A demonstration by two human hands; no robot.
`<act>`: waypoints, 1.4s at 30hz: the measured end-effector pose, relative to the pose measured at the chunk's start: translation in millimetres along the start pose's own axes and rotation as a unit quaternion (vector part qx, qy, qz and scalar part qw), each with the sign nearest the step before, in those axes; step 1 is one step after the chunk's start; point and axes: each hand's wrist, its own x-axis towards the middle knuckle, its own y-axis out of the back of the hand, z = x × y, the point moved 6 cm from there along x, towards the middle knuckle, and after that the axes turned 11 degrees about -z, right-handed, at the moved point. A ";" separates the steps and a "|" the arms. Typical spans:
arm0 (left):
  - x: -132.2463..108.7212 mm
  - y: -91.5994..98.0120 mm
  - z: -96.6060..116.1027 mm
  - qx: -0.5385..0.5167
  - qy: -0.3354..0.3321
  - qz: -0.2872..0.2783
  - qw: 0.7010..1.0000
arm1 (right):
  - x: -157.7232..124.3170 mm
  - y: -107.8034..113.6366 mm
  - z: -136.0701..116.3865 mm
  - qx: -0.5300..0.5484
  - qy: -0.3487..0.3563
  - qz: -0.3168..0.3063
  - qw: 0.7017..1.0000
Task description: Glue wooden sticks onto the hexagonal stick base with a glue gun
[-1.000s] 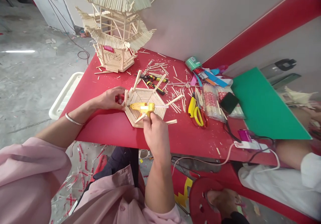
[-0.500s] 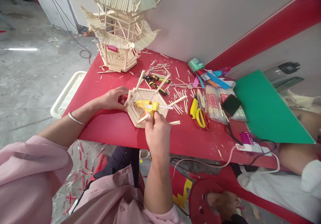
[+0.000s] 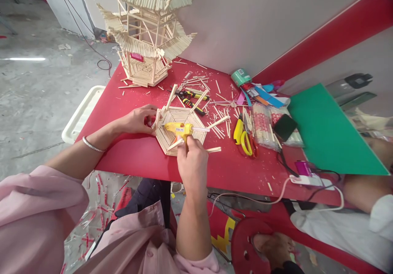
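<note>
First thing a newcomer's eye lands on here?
Probably the tiered stick pagoda, standing at the back left of the red table. Next, the yellow glue gun in the right hand, over a stick base whose left edge the left hand touches. Then the green board at the table's right end.

Open room is offered on the near left of the red tabletop, just below the left hand; another bare stretch is left between the right hand and the power strip. Straight over the stick platform, though, the way is blocked: its middle is covered by the glue gun, its rim fenced by jutting posts. Beyond, passage is hampered by pliers and scattered sticks, then shut off by the tall stick tower and wall. Rightward, the route is crowded by scissors, stick packets and the green board.
</note>
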 end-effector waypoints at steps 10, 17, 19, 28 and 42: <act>0.0 -0.1 2.7 0.017 0.010 -0.004 1.000 | 2.9 2.9 -6.0 -0.009 0.009 -0.025 1.000; 0.4 0.5 4.8 0.027 0.012 -0.006 1.000 | 7.7 5.9 -5.5 -0.026 0.010 -0.057 0.998; 0.5 0.2 5.0 0.027 0.013 -0.007 1.000 | 8.5 6.7 -5.1 -0.029 0.014 -0.059 0.998; 0.4 0.8 4.8 0.040 0.018 -0.008 0.999 | 9.6 6.6 -8.6 -0.047 0.017 -0.084 0.995; 0.9 -0.1 5.1 0.048 0.019 -0.016 0.999 | 11.3 6.0 -8.4 -0.066 0.023 -0.104 0.992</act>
